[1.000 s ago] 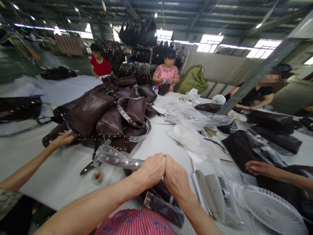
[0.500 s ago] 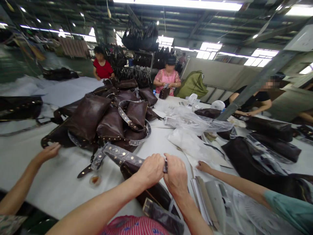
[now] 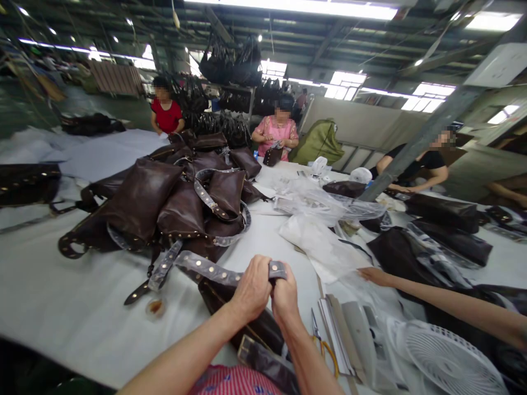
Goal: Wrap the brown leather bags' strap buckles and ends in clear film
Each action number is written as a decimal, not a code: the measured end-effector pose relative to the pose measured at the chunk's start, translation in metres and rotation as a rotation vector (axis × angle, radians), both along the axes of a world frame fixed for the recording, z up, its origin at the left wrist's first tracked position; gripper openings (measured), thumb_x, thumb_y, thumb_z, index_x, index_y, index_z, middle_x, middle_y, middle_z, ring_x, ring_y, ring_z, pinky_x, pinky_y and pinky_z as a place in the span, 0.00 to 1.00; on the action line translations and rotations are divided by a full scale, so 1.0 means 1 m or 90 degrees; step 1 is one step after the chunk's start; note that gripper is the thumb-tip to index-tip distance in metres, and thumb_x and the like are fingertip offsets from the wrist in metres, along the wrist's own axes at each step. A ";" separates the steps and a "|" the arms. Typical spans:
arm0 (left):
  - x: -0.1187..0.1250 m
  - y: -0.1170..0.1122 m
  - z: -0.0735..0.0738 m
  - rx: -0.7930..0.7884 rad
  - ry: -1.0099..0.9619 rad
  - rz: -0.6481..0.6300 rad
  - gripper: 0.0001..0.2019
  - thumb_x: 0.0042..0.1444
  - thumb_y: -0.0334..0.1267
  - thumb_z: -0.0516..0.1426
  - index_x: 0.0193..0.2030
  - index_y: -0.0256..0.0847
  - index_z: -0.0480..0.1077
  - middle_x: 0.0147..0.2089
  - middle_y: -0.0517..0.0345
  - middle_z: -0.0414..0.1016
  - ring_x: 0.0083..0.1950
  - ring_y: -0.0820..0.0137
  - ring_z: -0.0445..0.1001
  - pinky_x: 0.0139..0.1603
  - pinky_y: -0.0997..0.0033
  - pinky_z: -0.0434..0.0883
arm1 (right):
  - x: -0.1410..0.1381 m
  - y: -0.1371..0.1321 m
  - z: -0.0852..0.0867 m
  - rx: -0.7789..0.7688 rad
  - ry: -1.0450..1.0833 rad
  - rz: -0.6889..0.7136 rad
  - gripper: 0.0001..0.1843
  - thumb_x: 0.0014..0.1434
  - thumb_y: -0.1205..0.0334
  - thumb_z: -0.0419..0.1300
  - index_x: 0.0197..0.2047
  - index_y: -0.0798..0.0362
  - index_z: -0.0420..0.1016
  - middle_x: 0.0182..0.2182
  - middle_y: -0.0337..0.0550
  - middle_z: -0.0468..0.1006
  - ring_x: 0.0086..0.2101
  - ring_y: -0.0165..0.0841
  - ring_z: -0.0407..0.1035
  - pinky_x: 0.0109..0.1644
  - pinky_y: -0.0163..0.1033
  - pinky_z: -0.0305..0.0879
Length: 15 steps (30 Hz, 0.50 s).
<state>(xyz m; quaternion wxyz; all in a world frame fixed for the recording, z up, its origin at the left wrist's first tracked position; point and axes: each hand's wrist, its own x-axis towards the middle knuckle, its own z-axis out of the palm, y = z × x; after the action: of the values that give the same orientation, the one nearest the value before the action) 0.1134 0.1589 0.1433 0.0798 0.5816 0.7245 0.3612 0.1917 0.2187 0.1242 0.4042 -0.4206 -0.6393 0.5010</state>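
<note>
1. Left part of the worktop point(image 3: 102, 296): the pile point(image 3: 152, 197) sits back from the near edge. The dish point(image 3: 155, 308) lies between the pile and that edge; swing no strap end over it.

2. Centre, toward the near edge: the strap point(image 3: 211, 269) is a studded band in clear film. It extends from just beside the pile to the hands, above the left end of the bag point(image 3: 216, 299). Whether strap and bag are joined cannot be told.

3. The left hand point(image 3: 252, 288) is clamped on the strap, knuckles up. Treat it as the anchor: hold firmly, without twisting the run to its left.

4. The right hand point(image 3: 285, 293), touching the left, is closed round a short bent length, which shows above the fingers. Judged best practice: bend it gradually with the thumb, close to the anchor, and avoid creasing the leather or tearing the film. What the inner fingers do is hidden.

5. Right of the hands: the tool point(image 3: 317, 331) has yellow handles and lies near the boards point(image 3: 340, 334). Allow elbow room here.

6. Farther right: a co-worker's hand point(image 3: 376, 276) reaches in beyond the fan point(image 3: 450, 359), which stands toward the near edge. Work clear of both.
</note>
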 end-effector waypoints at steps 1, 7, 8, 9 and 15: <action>-0.002 0.000 0.004 -0.040 0.058 -0.026 0.17 0.52 0.22 0.45 0.48 0.38 0.59 0.45 0.50 0.65 0.47 0.62 0.66 0.49 0.57 0.69 | 0.003 0.000 0.002 0.060 -0.050 0.016 0.08 0.53 0.65 0.48 0.36 0.54 0.66 0.28 0.41 0.72 0.30 0.34 0.68 0.35 0.39 0.66; -0.007 0.000 0.031 -0.103 0.290 -0.115 0.11 0.59 0.27 0.44 0.46 0.35 0.62 0.39 0.48 0.68 0.40 0.60 0.66 0.43 0.57 0.69 | 0.023 0.016 0.022 0.504 -0.339 0.058 0.20 0.58 0.69 0.48 0.53 0.59 0.67 0.33 0.52 0.76 0.34 0.39 0.69 0.44 0.45 0.65; -0.006 0.000 0.032 -0.080 0.275 -0.106 0.12 0.58 0.27 0.45 0.47 0.35 0.62 0.40 0.48 0.68 0.42 0.59 0.66 0.44 0.57 0.69 | 0.023 0.019 0.023 0.505 -0.338 0.061 0.21 0.58 0.69 0.48 0.53 0.60 0.67 0.33 0.52 0.77 0.33 0.39 0.69 0.42 0.44 0.65; -0.007 0.000 0.032 -0.054 0.245 -0.100 0.13 0.56 0.27 0.47 0.49 0.35 0.61 0.42 0.47 0.68 0.43 0.59 0.66 0.46 0.56 0.68 | 0.022 0.020 0.024 0.485 -0.318 0.059 0.22 0.56 0.69 0.48 0.54 0.61 0.66 0.33 0.52 0.77 0.32 0.39 0.69 0.40 0.43 0.65; -0.007 -0.002 0.019 0.007 -0.060 0.009 0.16 0.49 0.25 0.47 0.46 0.41 0.59 0.42 0.54 0.68 0.43 0.65 0.68 0.46 0.62 0.69 | 0.004 0.006 0.018 0.172 -0.047 -0.022 0.24 0.43 0.70 0.47 0.46 0.57 0.67 0.32 0.43 0.75 0.31 0.35 0.70 0.36 0.39 0.67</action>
<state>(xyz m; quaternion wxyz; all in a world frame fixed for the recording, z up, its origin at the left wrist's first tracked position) 0.1061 0.1572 0.1621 0.1085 0.5593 0.7219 0.3929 0.1959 0.2248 0.1421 0.4420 -0.3915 -0.7080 0.3875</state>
